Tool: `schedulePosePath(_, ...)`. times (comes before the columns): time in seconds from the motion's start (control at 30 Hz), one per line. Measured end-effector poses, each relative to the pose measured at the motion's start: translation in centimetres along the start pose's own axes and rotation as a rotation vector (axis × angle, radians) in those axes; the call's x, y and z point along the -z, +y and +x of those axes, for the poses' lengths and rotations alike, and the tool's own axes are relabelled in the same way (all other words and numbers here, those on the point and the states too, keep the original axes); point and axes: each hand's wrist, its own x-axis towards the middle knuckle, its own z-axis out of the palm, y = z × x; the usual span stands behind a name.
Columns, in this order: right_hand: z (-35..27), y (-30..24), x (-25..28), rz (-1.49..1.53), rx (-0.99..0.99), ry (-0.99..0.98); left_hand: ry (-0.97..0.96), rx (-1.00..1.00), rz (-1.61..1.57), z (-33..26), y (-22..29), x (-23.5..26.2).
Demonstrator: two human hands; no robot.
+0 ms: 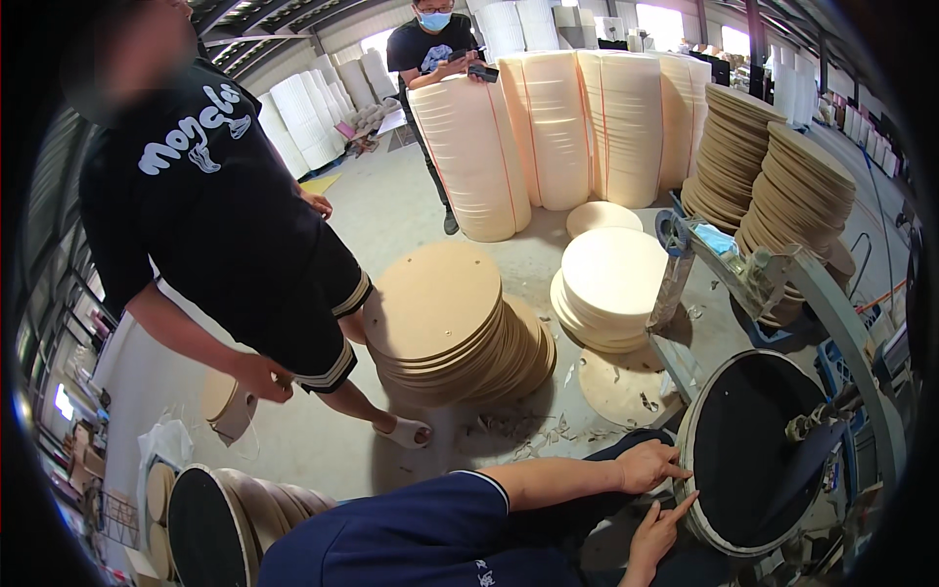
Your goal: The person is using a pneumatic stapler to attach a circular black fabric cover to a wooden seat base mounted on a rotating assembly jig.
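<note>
A round piece with a black face and a pale edge (751, 452) stands tilted at the lower right, against a metal machine arm. My left hand (649, 466) is at its near edge, index finger stretched onto the pale rim and the other fingers bent. Just below, my right hand (656, 534) points its index finger at the same rim. Neither hand appears to grip anything. The machine's curved grey arm (861, 342) reaches over the piece, with a small metal head (814, 423) in front of the black face.
Stacked brown boards (435, 303) and pale round pads (613, 276) stand on the floor ahead. Taller board stacks (732, 157) rise behind the machine. A person in black (220, 215) stands at left; another (430, 49) is behind wrapped foam rolls (471, 152). Black-faced rounds (207, 528) lie lower left.
</note>
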Motion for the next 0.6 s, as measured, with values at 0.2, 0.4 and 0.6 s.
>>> schedulePosePath(0.2,0.02,-0.34,0.17,-0.009,-0.012,-0.007,-0.033,0.007,0.010,0.00,-0.10,0.04)
schedulePosePath(0.4,-0.12,0.03,0.30,-0.017,-0.015,-0.011,-0.053,0.002,0.009,0.15,0.29,0.42)
schedulePosePath(0.6,-0.30,0.24,0.28,-0.020,-0.007,-0.010,-0.055,-0.019,-0.012,0.09,0.10,0.26)
